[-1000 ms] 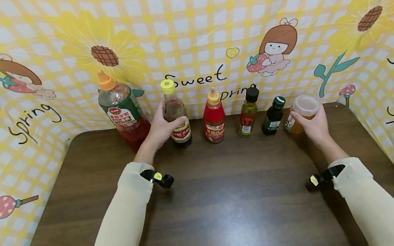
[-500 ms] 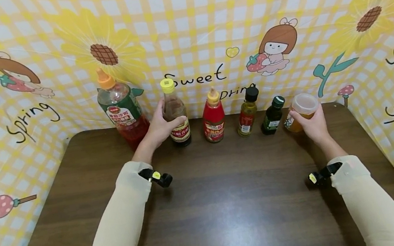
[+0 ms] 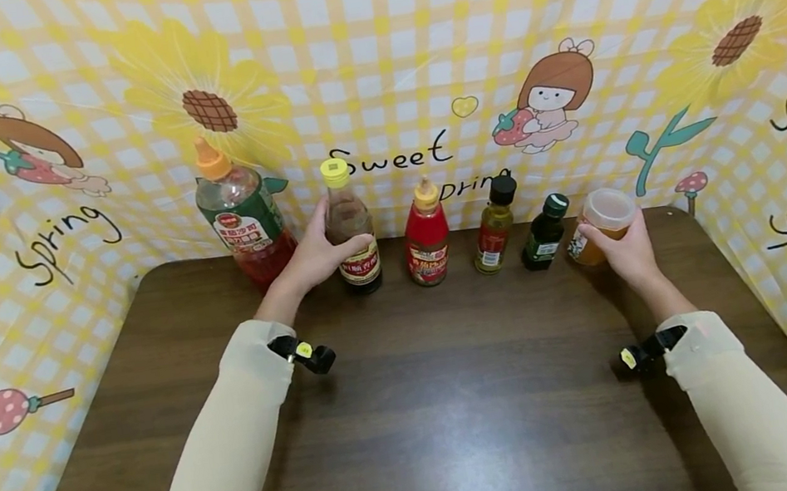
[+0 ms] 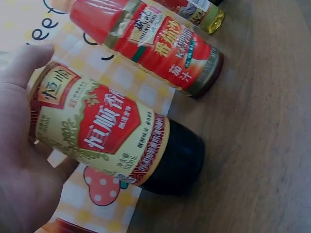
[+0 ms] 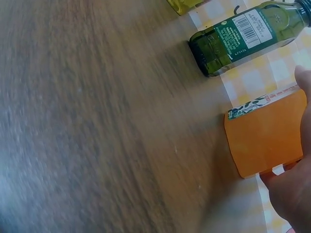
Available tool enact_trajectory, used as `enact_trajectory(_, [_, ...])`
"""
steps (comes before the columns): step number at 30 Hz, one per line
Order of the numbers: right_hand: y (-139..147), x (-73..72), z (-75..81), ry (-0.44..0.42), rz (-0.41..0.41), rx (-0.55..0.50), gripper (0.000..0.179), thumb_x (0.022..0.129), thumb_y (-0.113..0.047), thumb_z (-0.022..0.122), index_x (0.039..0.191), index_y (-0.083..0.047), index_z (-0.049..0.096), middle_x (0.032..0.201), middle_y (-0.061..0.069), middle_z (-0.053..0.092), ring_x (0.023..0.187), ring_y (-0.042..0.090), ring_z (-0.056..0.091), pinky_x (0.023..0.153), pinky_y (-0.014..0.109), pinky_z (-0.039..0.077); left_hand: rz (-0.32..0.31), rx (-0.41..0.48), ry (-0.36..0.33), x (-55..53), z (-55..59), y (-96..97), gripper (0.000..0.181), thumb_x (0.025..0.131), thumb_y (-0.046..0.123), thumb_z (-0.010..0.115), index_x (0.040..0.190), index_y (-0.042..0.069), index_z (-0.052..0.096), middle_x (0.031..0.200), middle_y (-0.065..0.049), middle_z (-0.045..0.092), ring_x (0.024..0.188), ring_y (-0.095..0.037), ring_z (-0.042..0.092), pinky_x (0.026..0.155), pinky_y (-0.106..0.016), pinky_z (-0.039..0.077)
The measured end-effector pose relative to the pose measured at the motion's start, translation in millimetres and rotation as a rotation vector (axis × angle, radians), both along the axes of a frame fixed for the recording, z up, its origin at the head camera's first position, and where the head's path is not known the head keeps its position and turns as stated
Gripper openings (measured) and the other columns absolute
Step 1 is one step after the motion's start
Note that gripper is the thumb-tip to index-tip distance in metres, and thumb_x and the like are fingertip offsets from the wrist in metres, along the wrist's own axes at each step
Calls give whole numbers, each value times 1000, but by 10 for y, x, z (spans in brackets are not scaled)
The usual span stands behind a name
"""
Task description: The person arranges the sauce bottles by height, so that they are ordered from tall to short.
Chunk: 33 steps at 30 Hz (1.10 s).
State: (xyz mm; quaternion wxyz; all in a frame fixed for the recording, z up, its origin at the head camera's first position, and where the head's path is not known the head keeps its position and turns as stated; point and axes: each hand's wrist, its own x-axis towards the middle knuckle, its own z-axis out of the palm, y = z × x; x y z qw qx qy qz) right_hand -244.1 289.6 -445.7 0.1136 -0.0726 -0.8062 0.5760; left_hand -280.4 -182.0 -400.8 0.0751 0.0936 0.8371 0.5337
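My left hand [image 3: 319, 249] grips a vinegar bottle [image 3: 359, 271] with a yellow cap, thumb across its front and fingers behind it. In the left wrist view, the vinegar bottle's cream and red label [image 4: 104, 119] faces the camera, above dark liquid. At the right end of the row, my right hand [image 3: 628, 248] holds a jar [image 3: 588, 252] with a pale lid and amber contents, thumb on the near left side. The right wrist view shows the jar [image 5: 265, 133] with its printed label edge; part of it is hidden by the hand. Both containers stand upright.
Left of the vinegar stands a large ketchup bottle [image 3: 261, 247] with an orange cap. Between the hands are a red ketchup bottle [image 3: 429, 245], a black-capped oil bottle [image 3: 496, 235] and a small dark green bottle [image 3: 546, 237]. A checked cloth [image 3: 384, 71] hangs behind the brown table [image 3: 446, 406].
My left wrist and forearm have shifted slightly left while the hand stays on the vinegar bottle. The right hand and the jar stay nearly in place.
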Motion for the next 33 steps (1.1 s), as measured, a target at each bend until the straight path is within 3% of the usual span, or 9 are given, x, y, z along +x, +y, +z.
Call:
enact_trajectory(7, [174, -142, -215, -36, 36, 50, 84, 95, -25, 71, 157, -3, 18, 145, 14, 38, 131, 26, 40, 111, 37, 33, -34, -82, -7, 36, 77, -42, 113, 91, 50, 73, 163, 20, -8, 170, -14, 2, 155, -32, 6, 121, -60, 16])
enact_trajectory(12, [203, -89, -184, -62, 94, 95, 91, 98, -32, 68, 159, -5, 6, 153, 23, 29, 137, 36, 34, 115, 47, 29, -47, -86, 54, 127, 126, -77, 100, 96, 43, 69, 162, 15, -1, 163, -22, 17, 148, -39, 25, 116, -59, 28])
enact_trajectory(16, [239, 11, -75, -42, 161, 135, 90, 101, -32, 62, 159, -2, 0, 155, 31, 24, 142, 44, 27, 117, 56, 23, -86, -139, 67, 285, 179, -123, 94, 100, 37, 65, 161, 6, 0, 156, -25, 26, 143, -40, 32, 112, -60, 33])
enact_trajectory(21, [310, 173, 134, -13, 240, 262, 88, 105, -35, 55, 160, 3, -3, 158, 39, 13, 146, 53, 15, 116, 68, 14, -96, -203, 102, 569, 230, -273, 90, 101, 29, 66, 161, 2, 6, 160, -25, 23, 145, -40, 31, 111, -60, 36])
enact_trajectory(27, [458, 324, 451, 98, 342, 508, 80, 105, -28, 57, 160, 4, 10, 159, 38, 16, 146, 56, 14, 116, 70, 11, -97, -230, 212, 900, 373, -608, 76, 101, 20, 66, 158, -1, 22, 154, -26, 34, 138, -41, 41, 108, -59, 38])
enact_trajectory(33, [638, 482, 636, 169, 390, 605, 72, 103, -21, 61, 157, 6, 22, 156, 37, 22, 146, 55, 14, 116, 70, 10, -127, -337, 339, 1092, 517, -987, 62, 98, 13, 70, 150, -3, 40, 145, -25, 45, 129, -42, 48, 100, -59, 41])
